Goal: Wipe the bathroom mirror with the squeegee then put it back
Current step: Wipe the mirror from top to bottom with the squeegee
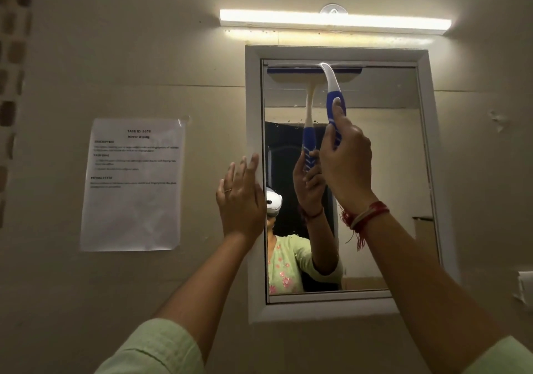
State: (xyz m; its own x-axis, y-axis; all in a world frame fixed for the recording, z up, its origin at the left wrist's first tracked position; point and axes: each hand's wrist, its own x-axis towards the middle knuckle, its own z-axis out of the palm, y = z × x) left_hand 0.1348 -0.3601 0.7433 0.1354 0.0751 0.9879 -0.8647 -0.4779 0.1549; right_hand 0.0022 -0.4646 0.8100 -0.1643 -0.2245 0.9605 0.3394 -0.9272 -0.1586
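Squeegee (334, 108): blue-and-white handle clasped in the right hand (344, 157), fingers wrapped round the grip, thumb laid along its back, probably to press the blade flat. Blade lies well above the fingertips, against the top edge of the mirror (375, 186), placed for a downward pull.

Left hand (240, 200): fingers loose and extended, grasping nothing, resting against the mirror's white frame (253, 99), apparently for balance.

Wiping judged barely begun.

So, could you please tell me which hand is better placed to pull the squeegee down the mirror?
The right hand: it already grips the blue-and-white plastic squeegee, blade at the mirror's top edge. The left hand rests open against the white mirror frame.
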